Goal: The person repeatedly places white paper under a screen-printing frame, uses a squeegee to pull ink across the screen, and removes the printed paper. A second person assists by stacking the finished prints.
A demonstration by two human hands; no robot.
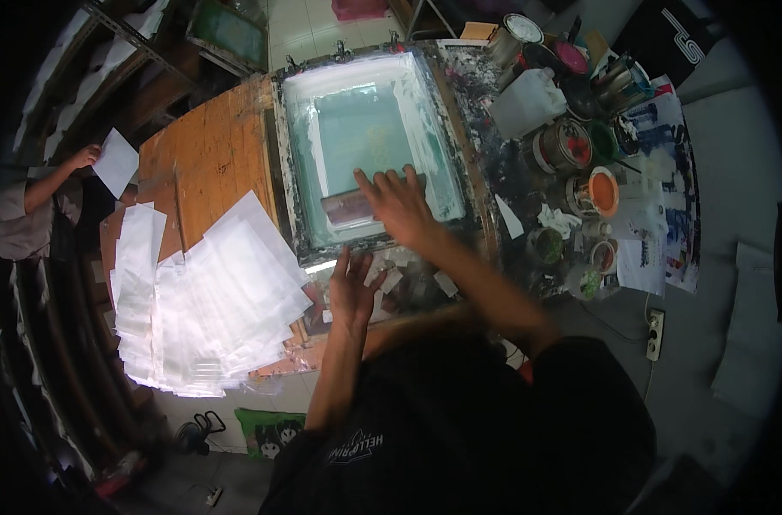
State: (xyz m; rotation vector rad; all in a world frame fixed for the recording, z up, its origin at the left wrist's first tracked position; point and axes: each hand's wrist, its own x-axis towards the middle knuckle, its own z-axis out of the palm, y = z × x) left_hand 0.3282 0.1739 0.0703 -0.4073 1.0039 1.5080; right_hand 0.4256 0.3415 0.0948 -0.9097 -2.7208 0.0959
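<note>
Glare bleaches the paper (210, 300), my screen (365, 129) shines, my right forearm (501, 302) blurs, and edges bow into darkness.

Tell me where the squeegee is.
In the head view, the squeegee is just above centre, under the right hand, near the lower end of the framed screen.

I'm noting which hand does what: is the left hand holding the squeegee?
No, the right hand holds the squeegee at the printing screen, while the left hand is open and apart from it.
</note>
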